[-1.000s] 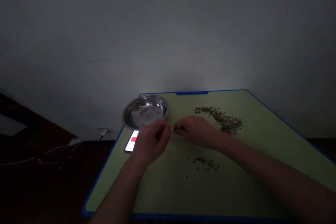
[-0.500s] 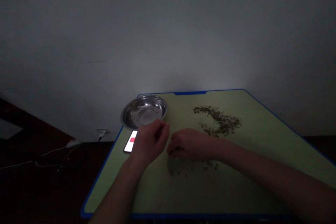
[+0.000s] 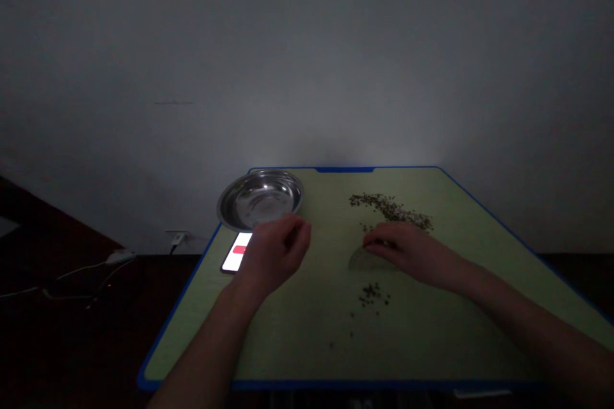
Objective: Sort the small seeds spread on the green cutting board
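Note:
My left hand (image 3: 278,249) is closed above the table, close to the near rim of a shiny metal basin (image 3: 230,214). Its fingers are curled in, and whatever they may hold is hidden. Over the near side of a scattered heap of small dark seeds or beans (image 3: 393,209), my right hand (image 3: 407,246) is closed on a clear see-through container (image 3: 357,258). Only a curved part of that container shows at the left of the fingers. A smaller dark cluster of the same bits (image 3: 370,294) lies nearer me, with a few strays around it.
The pale green table (image 3: 432,345) has a blue edge and stands against a grey wall (image 3: 307,64). A phone (image 3: 235,254) with a lit screen lies by the basin. At the left are a wall plug (image 3: 178,238) and white cables (image 3: 81,275).
My right hand has moved right and away from me with the clear container, to the edge of the heap. The small near cluster is now uncovered. My left hand has hardly moved.

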Demonstrator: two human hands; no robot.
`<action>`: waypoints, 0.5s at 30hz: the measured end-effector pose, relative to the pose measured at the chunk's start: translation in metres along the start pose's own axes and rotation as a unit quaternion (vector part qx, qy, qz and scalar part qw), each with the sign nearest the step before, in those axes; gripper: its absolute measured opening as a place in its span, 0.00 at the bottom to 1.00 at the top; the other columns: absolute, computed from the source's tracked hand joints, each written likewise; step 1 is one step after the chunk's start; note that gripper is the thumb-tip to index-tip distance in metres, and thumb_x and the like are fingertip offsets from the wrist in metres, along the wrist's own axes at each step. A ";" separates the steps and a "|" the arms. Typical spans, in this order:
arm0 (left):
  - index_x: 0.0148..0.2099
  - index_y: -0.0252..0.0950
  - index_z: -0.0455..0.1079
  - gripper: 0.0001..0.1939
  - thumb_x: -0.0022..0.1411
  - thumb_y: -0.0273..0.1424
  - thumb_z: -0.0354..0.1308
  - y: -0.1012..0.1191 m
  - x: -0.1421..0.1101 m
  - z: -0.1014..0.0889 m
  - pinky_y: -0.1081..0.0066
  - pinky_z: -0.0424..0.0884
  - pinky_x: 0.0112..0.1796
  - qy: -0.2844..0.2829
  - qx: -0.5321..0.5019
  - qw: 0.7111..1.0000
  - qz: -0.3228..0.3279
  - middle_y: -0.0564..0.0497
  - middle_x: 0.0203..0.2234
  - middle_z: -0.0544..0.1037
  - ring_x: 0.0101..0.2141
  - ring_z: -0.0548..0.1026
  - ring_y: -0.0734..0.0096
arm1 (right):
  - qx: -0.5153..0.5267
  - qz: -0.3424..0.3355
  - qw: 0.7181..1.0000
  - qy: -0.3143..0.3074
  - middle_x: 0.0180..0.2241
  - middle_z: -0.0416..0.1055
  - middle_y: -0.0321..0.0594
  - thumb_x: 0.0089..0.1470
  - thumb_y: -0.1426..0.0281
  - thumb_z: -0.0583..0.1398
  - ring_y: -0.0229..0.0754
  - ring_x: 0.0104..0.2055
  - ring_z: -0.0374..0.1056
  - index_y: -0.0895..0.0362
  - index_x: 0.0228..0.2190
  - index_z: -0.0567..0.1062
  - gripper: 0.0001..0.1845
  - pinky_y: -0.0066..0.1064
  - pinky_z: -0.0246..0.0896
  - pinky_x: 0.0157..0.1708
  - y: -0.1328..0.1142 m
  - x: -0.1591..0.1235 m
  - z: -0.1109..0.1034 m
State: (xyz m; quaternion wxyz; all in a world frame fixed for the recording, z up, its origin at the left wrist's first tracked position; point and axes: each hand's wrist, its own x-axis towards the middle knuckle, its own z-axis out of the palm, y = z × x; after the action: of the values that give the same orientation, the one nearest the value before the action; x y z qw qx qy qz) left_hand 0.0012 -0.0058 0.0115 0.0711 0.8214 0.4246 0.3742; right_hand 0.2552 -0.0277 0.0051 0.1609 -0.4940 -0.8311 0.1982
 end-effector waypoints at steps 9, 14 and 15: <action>0.25 0.35 0.63 0.13 0.62 0.31 0.49 0.000 0.001 0.000 0.76 0.52 0.22 -0.015 0.013 1.000 0.005 0.60 0.13 0.60 0.16 0.58 0.82 | 0.019 0.063 0.998 0.002 0.30 0.76 0.40 0.58 0.70 0.55 0.42 0.32 0.70 0.56 0.32 0.78 0.11 0.32 0.59 0.33 0.000 -0.020 0.023; 0.25 0.35 0.63 0.13 0.62 0.32 0.49 -0.001 0.001 0.001 0.76 0.52 0.21 -0.016 0.013 1.000 0.006 0.60 0.14 0.61 0.16 0.58 0.82 | 0.047 0.046 0.998 -0.016 0.30 0.77 0.38 0.57 0.70 0.56 0.41 0.33 0.70 0.55 0.31 0.79 0.10 0.30 0.60 0.34 -0.019 -0.021 0.036; 0.25 0.35 0.63 0.13 0.62 0.32 0.49 -0.001 0.001 0.002 0.76 0.52 0.21 -0.014 0.013 1.000 0.008 0.60 0.14 0.61 0.16 0.58 0.82 | 0.052 0.040 0.998 -0.021 0.30 0.77 0.38 0.57 0.70 0.56 0.40 0.32 0.70 0.55 0.31 0.79 0.10 0.30 0.59 0.34 -0.022 -0.021 0.038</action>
State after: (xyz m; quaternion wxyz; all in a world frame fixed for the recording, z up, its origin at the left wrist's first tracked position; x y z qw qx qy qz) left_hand 0.0018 -0.0038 0.0101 0.0636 0.8307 0.4216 0.3579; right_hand 0.2310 -0.0623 -0.0187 0.1607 -0.5133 -0.8027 0.2575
